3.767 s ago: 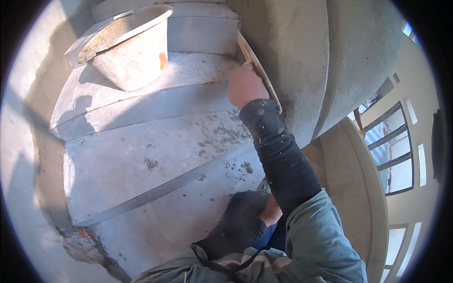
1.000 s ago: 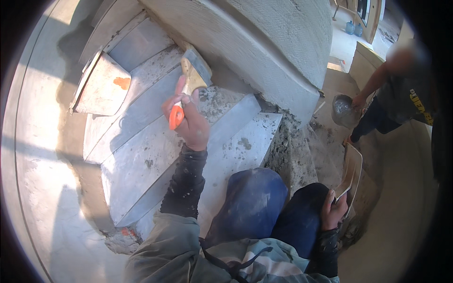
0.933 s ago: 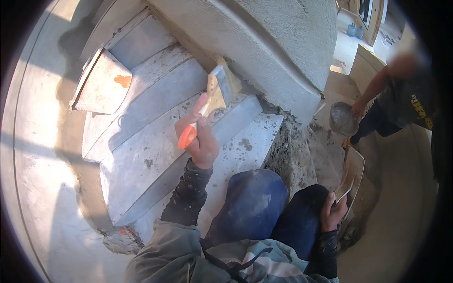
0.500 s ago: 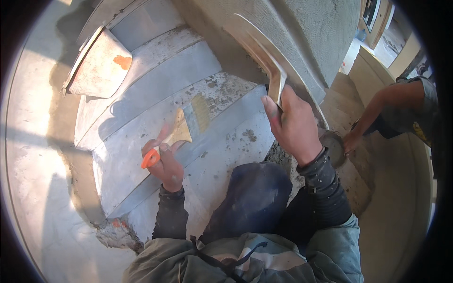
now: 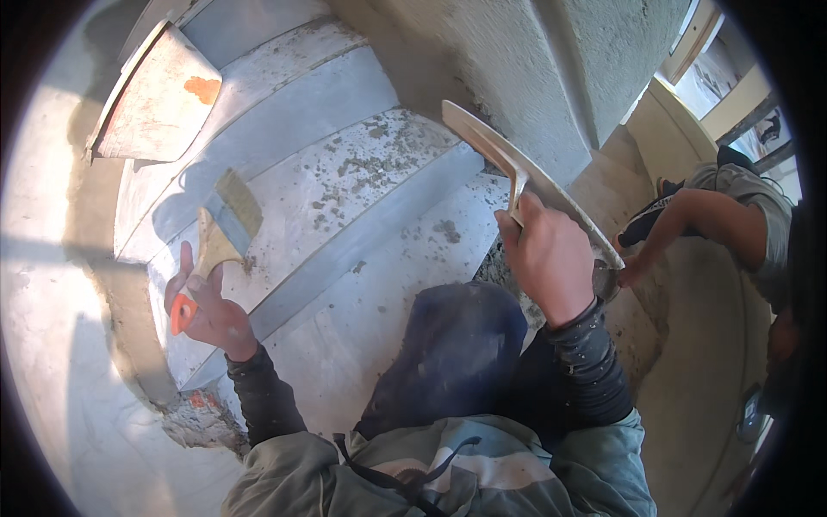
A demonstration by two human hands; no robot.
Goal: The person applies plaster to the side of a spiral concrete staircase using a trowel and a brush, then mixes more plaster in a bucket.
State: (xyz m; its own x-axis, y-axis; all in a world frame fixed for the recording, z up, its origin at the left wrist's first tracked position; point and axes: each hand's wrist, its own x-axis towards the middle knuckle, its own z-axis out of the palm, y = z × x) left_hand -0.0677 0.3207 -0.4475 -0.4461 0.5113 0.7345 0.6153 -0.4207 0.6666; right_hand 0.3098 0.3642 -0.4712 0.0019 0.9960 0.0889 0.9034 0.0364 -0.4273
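Above the left part of the speckled step (image 5: 289,250), the brush (image 5: 226,215) is being held up, its broad bristles pointed away toward the back edge, its orange-ended handle pinched between the thumb and fingers of the left hand (image 5: 220,320), one finger stuck out straight; whether the tread is touched by the bristles cannot be told. Over on the right, the float (image 5: 543,183) is gripped firmly by its handle in the right hand (image 5: 556,267), the fingers curled round and partly hidden, the long pale plate tilted with its upper end seen over the step's right end. That end of the tread is strewn with grey crumbs (image 5: 379,164), thickest toward the back edge, and a few more are scattered on the lower step (image 5: 388,289), where a blue-clad knee (image 5: 465,340) is seen in front. Up at the left, a pale bucket (image 5: 159,99) marked with an orange patch is stood near the left end of a higher step. Behind the float, a rough plastered wall (image 5: 525,77) is seen, and at far right a container (image 5: 606,282), half hidden, is reached by a co-worker's hand (image 5: 633,270).
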